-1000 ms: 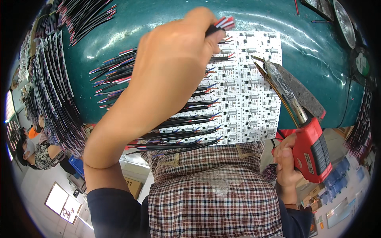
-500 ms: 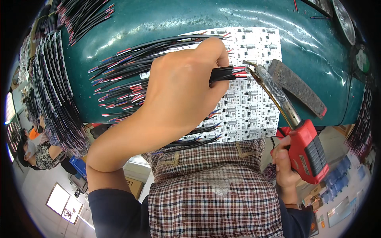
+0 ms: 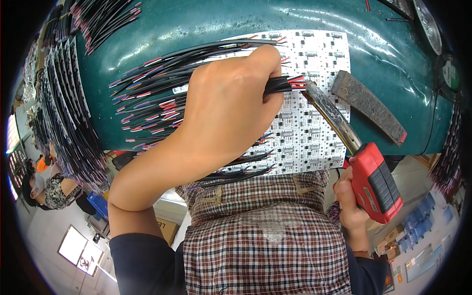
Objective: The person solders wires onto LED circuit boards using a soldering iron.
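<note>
My left hand (image 3: 236,98) is closed round a few black cables (image 3: 278,85), whose stripped red and white wire ends point right. My right hand (image 3: 350,199) grips a red and black soldering gun (image 3: 376,183) by its handle. Its hot tip end meets the wire ends just right of my left fingers; whether they touch I cannot tell. Below both lies a white sheet of circuit boards (image 3: 314,118) with rows of small silver and black parts. Several black cables (image 3: 162,93) extend left from the sheet, partly hidden under my left hand and forearm.
A grey block (image 3: 368,105) lies right of the sheet on the green tabletop (image 3: 196,24). Bundles of cables stand at the upper left (image 3: 105,19), far left (image 3: 69,108) and right edge (image 3: 447,147). Another person (image 3: 54,187) sits at the far left.
The soldering gun has shifted slightly left and up, its tip now closer to the wire ends. The held cables and the sheet have moved up a little.
</note>
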The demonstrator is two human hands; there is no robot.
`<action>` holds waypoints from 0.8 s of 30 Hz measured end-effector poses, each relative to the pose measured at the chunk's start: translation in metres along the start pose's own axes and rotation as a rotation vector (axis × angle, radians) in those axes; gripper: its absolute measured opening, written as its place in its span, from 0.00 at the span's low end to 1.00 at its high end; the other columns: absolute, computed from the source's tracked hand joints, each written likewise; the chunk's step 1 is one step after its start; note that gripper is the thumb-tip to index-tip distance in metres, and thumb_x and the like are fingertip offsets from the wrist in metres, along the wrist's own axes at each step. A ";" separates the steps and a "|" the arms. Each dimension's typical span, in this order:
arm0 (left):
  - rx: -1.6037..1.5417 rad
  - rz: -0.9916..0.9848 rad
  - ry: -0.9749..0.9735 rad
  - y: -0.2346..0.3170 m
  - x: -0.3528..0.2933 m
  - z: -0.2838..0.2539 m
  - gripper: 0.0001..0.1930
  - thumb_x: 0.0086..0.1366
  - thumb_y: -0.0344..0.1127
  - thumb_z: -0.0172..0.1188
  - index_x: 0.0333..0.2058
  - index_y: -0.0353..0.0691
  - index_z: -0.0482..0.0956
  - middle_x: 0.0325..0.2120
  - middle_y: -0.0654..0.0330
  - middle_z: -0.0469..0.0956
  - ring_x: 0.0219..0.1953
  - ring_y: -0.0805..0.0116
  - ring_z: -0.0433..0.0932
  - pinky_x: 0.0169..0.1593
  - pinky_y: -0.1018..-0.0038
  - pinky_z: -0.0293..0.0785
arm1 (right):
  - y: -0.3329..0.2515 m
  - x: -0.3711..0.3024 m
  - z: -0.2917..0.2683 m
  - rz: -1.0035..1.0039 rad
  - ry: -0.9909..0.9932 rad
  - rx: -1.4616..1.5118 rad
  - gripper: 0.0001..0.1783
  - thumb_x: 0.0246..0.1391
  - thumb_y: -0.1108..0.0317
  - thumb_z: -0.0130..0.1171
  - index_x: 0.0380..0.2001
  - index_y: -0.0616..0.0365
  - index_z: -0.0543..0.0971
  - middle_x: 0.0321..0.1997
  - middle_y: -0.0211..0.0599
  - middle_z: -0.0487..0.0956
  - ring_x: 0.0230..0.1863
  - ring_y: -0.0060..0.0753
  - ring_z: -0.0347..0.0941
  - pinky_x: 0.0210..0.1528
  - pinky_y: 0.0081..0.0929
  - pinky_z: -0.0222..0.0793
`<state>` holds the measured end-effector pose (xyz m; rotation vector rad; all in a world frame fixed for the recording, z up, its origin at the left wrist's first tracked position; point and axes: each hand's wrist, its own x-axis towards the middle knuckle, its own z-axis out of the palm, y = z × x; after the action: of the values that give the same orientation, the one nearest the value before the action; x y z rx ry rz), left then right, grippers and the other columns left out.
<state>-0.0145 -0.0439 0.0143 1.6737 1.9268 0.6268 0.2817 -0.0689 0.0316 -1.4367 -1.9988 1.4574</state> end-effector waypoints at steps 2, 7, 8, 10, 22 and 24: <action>0.002 0.010 0.006 0.000 -0.001 0.000 0.10 0.51 0.28 0.68 0.32 0.38 0.76 0.21 0.56 0.79 0.23 0.59 0.80 0.29 0.71 0.73 | 0.002 -0.001 0.000 -0.018 0.014 -0.022 0.20 0.61 0.73 0.57 0.55 0.68 0.70 0.26 0.29 0.70 0.21 0.17 0.63 0.25 0.20 0.62; 0.025 0.040 0.022 0.001 0.000 0.000 0.10 0.52 0.27 0.68 0.31 0.37 0.76 0.20 0.56 0.78 0.21 0.59 0.77 0.28 0.71 0.72 | 0.000 -0.001 -0.004 0.002 0.046 0.010 0.16 0.60 0.70 0.59 0.49 0.66 0.72 0.25 0.29 0.70 0.20 0.17 0.63 0.24 0.20 0.61; 0.026 0.039 0.023 0.001 0.000 0.001 0.10 0.52 0.27 0.68 0.31 0.37 0.76 0.20 0.56 0.78 0.21 0.59 0.77 0.28 0.71 0.72 | -0.002 0.000 -0.007 0.028 0.015 0.041 0.16 0.60 0.70 0.59 0.48 0.66 0.73 0.25 0.30 0.71 0.20 0.17 0.63 0.24 0.20 0.61; 0.018 0.040 0.011 -0.001 0.001 0.001 0.09 0.54 0.27 0.69 0.31 0.37 0.76 0.19 0.56 0.77 0.20 0.62 0.76 0.27 0.72 0.70 | -0.004 0.000 -0.007 0.056 -0.012 0.070 0.15 0.60 0.69 0.60 0.46 0.66 0.73 0.24 0.30 0.71 0.19 0.17 0.63 0.23 0.20 0.60; -0.073 0.034 -0.060 -0.008 0.008 -0.005 0.12 0.56 0.32 0.71 0.37 0.34 0.80 0.23 0.56 0.80 0.22 0.68 0.76 0.29 0.75 0.73 | -0.003 0.000 -0.003 -0.030 0.031 0.003 0.15 0.61 0.74 0.56 0.50 0.69 0.72 0.24 0.30 0.71 0.21 0.18 0.64 0.24 0.20 0.62; -0.082 0.034 -0.065 -0.008 0.009 -0.005 0.12 0.56 0.32 0.71 0.37 0.34 0.80 0.23 0.56 0.80 0.22 0.68 0.76 0.29 0.75 0.73 | -0.002 0.000 -0.003 -0.034 0.033 -0.043 0.15 0.61 0.75 0.55 0.50 0.68 0.72 0.25 0.30 0.71 0.21 0.18 0.65 0.24 0.20 0.62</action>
<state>-0.0250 -0.0366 0.0126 1.6586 1.8063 0.6475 0.2831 -0.0674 0.0352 -1.4275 -2.0363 1.3753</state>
